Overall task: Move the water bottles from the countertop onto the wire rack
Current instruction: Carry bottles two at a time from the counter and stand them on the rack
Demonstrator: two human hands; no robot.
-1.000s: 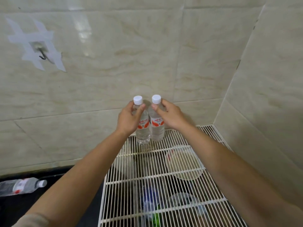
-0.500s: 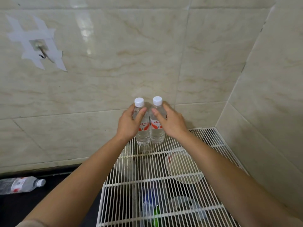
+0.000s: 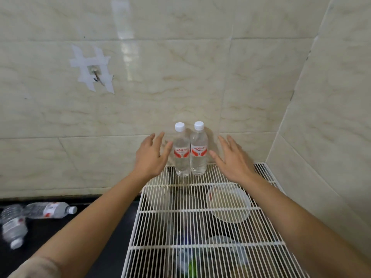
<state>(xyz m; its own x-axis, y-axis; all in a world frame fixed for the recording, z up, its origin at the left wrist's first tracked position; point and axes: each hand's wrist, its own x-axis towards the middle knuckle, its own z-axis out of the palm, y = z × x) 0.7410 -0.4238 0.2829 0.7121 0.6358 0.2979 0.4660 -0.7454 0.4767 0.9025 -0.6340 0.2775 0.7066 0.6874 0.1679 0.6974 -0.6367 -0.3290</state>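
Two clear water bottles with white caps and red labels stand upright side by side at the back edge of the white wire rack [image 3: 200, 221]: the left bottle [image 3: 181, 152] and the right bottle [image 3: 198, 150]. My left hand [image 3: 151, 155] is open just left of them, fingers spread, not touching. My right hand [image 3: 232, 159] is open just right of them, also apart from the bottles. Two more bottles lie on their sides on the dark countertop [image 3: 60, 233] at the far left: one [image 3: 51, 210] and another [image 3: 13, 225].
Tiled walls close in behind and to the right of the rack. A taped hook [image 3: 96, 76] is on the back wall. Under the rack wires a round clear lid or bowl [image 3: 228, 204] and other items show through.
Both hands have let go of the two upright bottles and pulled outward, fingers spread. The view has shifted right and back, so a second lying bottle shows at left.
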